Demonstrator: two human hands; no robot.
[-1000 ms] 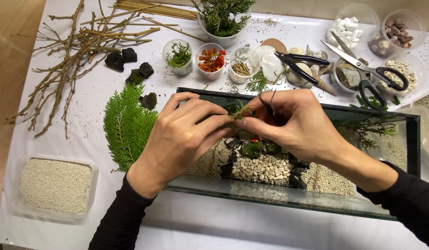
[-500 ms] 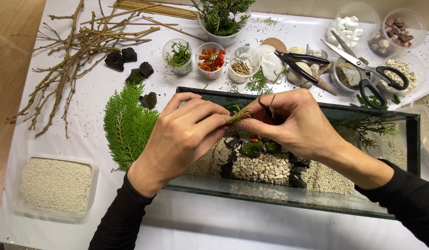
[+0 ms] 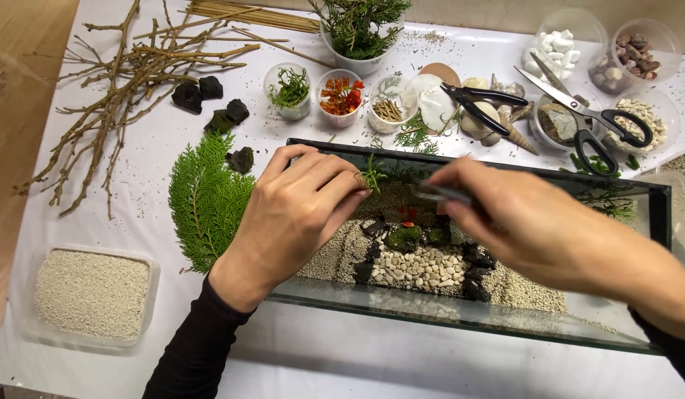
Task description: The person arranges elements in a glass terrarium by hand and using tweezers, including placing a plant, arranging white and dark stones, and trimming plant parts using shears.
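Over the back of a long glass tank (image 3: pixel 505 325), my left hand (image 3: pixel 298 210) pinches a small green sprig (image 3: pixel 372 176) between its fingertips. To the right and apart from it, my right hand (image 3: pixel 531 222) is blurred and closed on slim metal tweezers (image 3: pixel 435 194), whose tip points left toward the sprig. Below both hands the tank holds sand, a patch of white pebbles (image 3: pixel 420 267), black stones (image 3: pixel 475 258), moss and a small red bit (image 3: pixel 407 214).
A green fern frond (image 3: pixel 206 199) lies left of the tank, near a tray of sand (image 3: pixel 91 292). Behind are dry branches (image 3: pixel 128 66), black rocks (image 3: pixel 209 103), small cups, a potted plant (image 3: pixel 361 29), black shears (image 3: pixel 483 100), scissors (image 3: pixel 593 118) and bowls of stones.
My right hand has pulled away to the right from my left hand, taking the tweezers with it. The sprig stays in my left fingertips.
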